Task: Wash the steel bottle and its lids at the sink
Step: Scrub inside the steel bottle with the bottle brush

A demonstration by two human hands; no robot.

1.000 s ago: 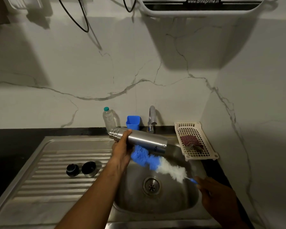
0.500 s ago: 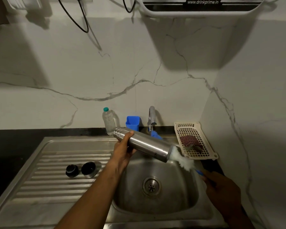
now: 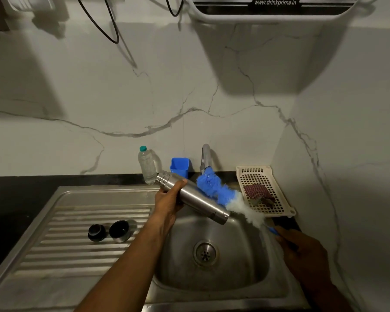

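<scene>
Gripping the steel bottle (image 3: 199, 200) near its neck, the left hand (image 3: 168, 202) holds it tilted over the sink (image 3: 245, 262), open threaded mouth up and to the left, base down and to the right, above the basin. The right hand (image 3: 302, 253) is curled round the blue handle of the brush (image 3: 214, 188), whose blue-and-white bristles lie along the bottle's far side, outside it, the blue tip just below the tap (image 3: 205, 157). Two lids sit side by side on the ribbed drainboard (image 3: 61, 221), well apart from the bottle: a black cap (image 3: 96, 231) on the left and a steel cup lid (image 3: 119, 230) on the right. Behind the sink stand a clear plastic bottle (image 3: 147, 166) and a blue cup (image 3: 179, 167); a white basket (image 3: 252, 174) on the right holds a reddish scrubber (image 3: 258, 192).
</scene>
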